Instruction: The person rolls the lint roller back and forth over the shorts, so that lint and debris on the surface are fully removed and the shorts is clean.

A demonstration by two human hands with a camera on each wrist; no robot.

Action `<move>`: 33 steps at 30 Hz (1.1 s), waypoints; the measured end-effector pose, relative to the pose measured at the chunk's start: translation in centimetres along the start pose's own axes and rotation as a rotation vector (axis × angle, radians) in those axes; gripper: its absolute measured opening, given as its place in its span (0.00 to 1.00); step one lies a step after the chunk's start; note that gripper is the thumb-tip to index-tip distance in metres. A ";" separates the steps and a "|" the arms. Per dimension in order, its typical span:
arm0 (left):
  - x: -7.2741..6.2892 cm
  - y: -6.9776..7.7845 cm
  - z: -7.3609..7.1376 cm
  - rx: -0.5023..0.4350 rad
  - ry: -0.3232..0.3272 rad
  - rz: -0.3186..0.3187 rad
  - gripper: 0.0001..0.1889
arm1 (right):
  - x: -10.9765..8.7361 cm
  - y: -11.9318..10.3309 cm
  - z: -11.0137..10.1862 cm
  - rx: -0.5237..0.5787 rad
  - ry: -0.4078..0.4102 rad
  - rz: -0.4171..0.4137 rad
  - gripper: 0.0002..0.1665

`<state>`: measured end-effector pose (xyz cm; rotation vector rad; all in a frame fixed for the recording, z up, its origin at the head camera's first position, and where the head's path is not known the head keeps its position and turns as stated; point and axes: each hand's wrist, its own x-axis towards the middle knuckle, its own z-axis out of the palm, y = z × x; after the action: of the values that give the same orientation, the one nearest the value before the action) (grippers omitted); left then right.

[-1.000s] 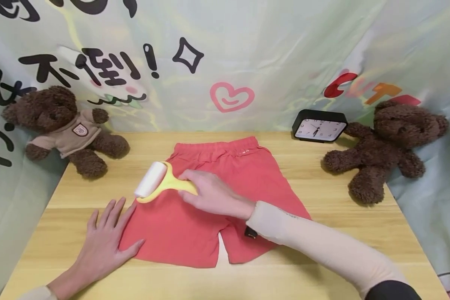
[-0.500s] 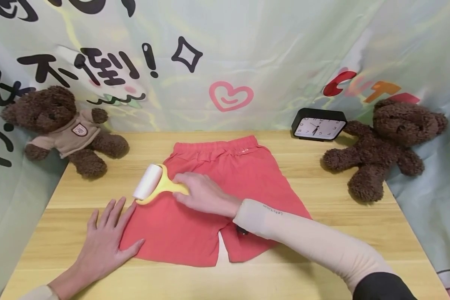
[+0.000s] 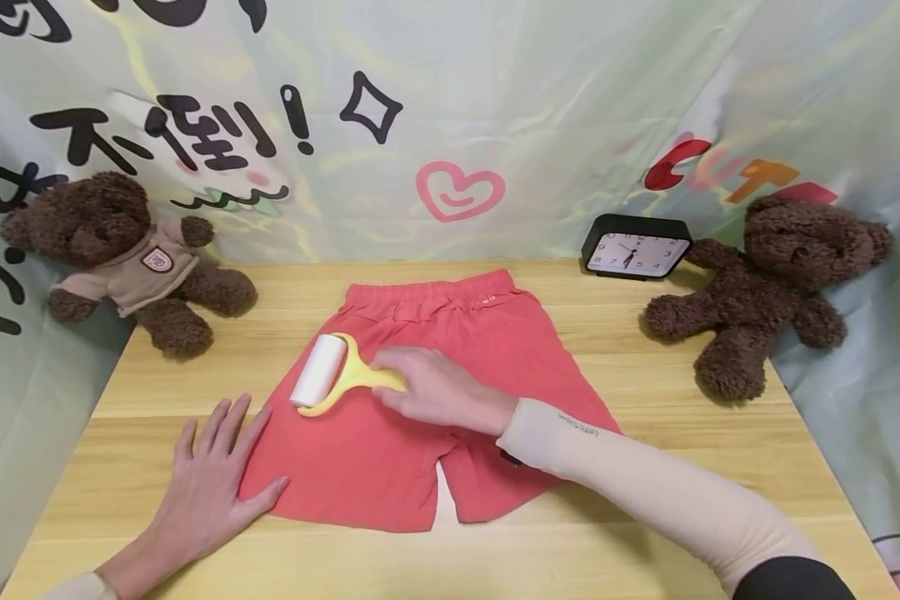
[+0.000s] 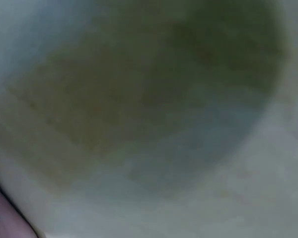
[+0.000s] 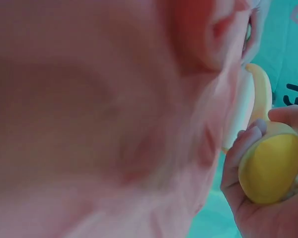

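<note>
The red shorts (image 3: 390,450) lie spread flat on the desk (image 3: 307,554), waistband at the far side, legs toward the person. The yellow roller (image 3: 356,372) is over their left side, its white cylinder (image 3: 319,371) appearing to rest on the cloth. The right hand (image 3: 438,387) is curled round the handle (image 3: 382,378), thumb and fingers closed on it; the left hand (image 3: 206,479) lies with fingers straight and spread, forefinger and thumb at the shorts' left edge. I judge the roller light and stiff, probably plastic, best taken by the handle behind the fork, clear of the cylinder, which may be tacky. The shorts look soft, thin and liable to ruck, so flat fingers at an edge suit them. Compared with half a second ago, the cylinder sits farther right, inward from the edge it then overhung, the right hand has shifted with it, and the left hand is unmoved.
</note>
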<state>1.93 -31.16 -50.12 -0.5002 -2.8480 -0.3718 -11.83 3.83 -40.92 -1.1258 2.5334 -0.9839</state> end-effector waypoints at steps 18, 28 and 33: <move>0.1 0.0 0.1 0.008 0.002 0.010 0.52 | -3.6 4.5 -4.9 -0.123 -0.072 -0.113 0.20; 0.0 -0.1 0.2 0.010 0.006 0.013 0.52 | -5.6 7.3 -7.9 -0.113 -0.087 -0.180 0.19; 0.0 -0.1 0.1 0.013 0.004 0.013 0.52 | -6.3 8.4 -9.2 -0.067 -0.110 -0.171 0.18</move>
<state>1.85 -31.18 -50.21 -0.5146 -2.8404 -0.3516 -16.31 17.00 -39.87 -1.3958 2.4317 -0.8538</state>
